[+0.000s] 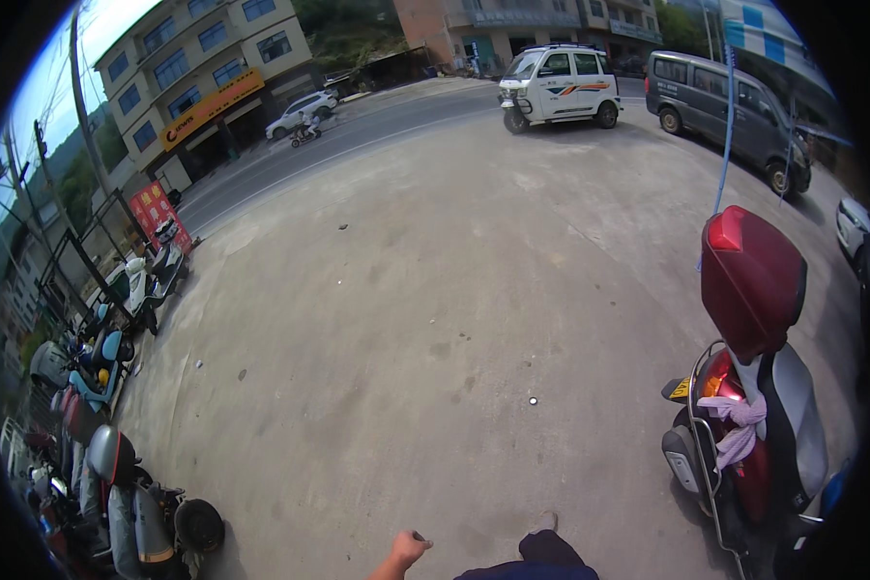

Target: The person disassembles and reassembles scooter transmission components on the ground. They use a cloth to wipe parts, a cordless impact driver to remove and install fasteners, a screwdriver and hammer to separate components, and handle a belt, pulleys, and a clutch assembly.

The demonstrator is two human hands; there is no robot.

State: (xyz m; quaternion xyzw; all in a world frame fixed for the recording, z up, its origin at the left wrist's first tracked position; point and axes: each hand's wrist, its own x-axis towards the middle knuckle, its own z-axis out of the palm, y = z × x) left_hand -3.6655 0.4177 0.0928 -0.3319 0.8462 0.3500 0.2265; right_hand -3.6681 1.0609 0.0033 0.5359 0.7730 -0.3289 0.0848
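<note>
My left hand (405, 553) shows at the bottom edge, swung out beside my leg. Its fingers are curled around a small dark object (419, 535) that pokes out at the top and is too small to identify. Just to its right are my dark trouser leg (530, 568) and the toe of my shoe (544, 523) on the concrete ground (406, 319). My right hand is out of the picture. The nearest large thing is a parked red scooter (749, 445) at the right, with a dark red top box (750, 280) and a pink cloth (739, 425) tied at its rear rack.
A row of parked scooters (116, 464) lines the left edge, with a red sign board (153, 210) further back. Across the concrete stand a small white three-wheeled vehicle (559, 87) and a grey van (725, 111). A road (338, 135) and buildings lie beyond.
</note>
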